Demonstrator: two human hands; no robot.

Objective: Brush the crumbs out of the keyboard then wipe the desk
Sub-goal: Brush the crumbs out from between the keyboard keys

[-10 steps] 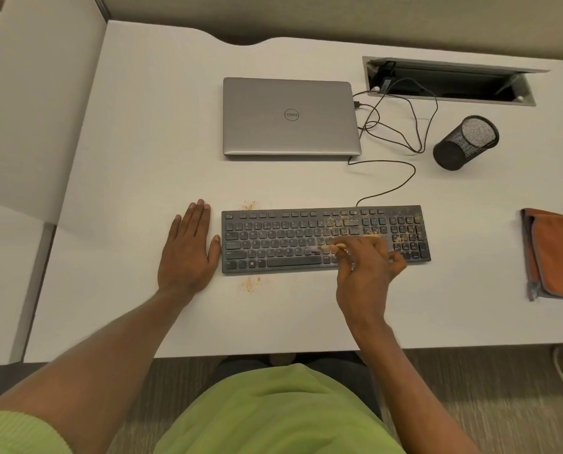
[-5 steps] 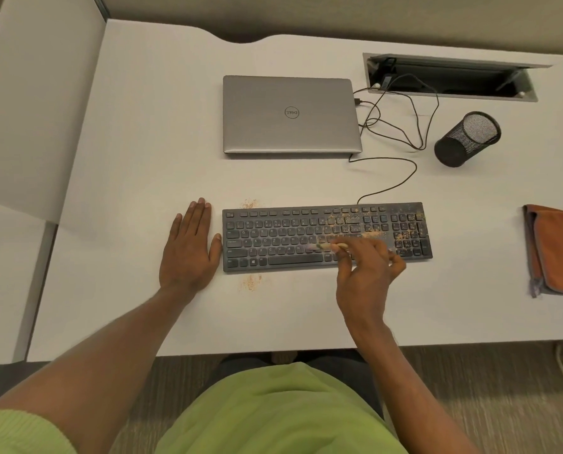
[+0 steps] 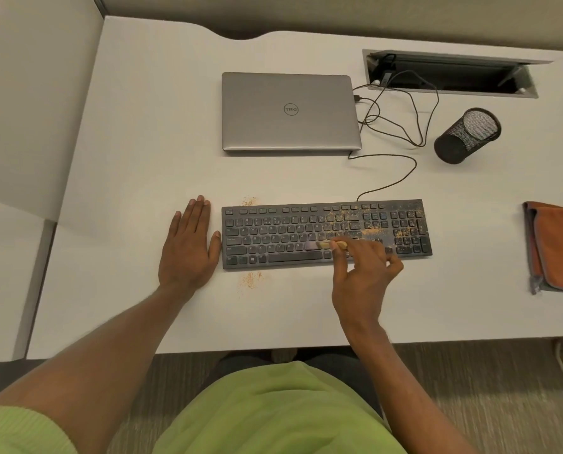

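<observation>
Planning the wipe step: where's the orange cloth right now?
Head view: the orange cloth lies on the desk at far right, partly cut off by the frame, right of the keyboard and apart from it.

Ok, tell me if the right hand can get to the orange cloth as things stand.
Likely yes: only bare desk lies between the right hand and the orange cloth, though that hand pinches the brush and must free itself first.
</observation>
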